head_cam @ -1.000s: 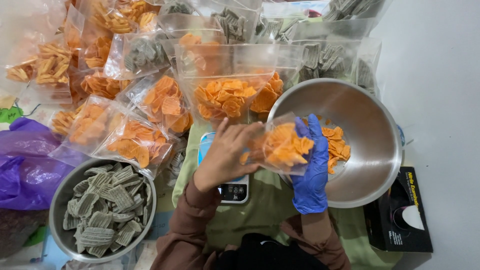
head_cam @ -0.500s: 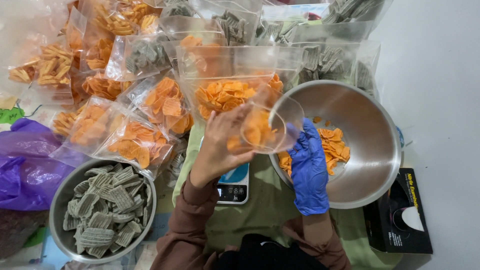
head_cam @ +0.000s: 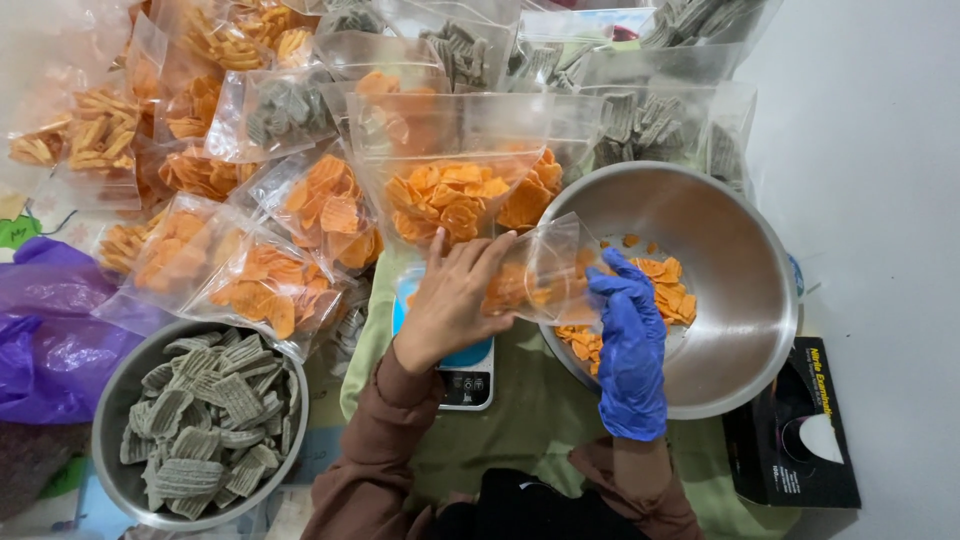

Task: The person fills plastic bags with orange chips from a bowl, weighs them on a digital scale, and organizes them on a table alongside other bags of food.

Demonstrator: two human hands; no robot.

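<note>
Right now your bare left hand [head_cam: 452, 300] and blue-gloved right hand [head_cam: 630, 330] both close their fingers on one clear plastic bag [head_cam: 540, 275] partly filled with orange chips, held over the rim of the large steel bowl [head_cam: 740, 330], where more orange chips [head_cam: 665, 285] lie. One digital scale [head_cam: 468, 375] sits under your left wrist. A second steel bowl [head_cam: 115, 440] of grey-green ridged crackers [head_cam: 205, 420] stands at far left, beside one purple bag [head_cam: 50, 330].
</note>
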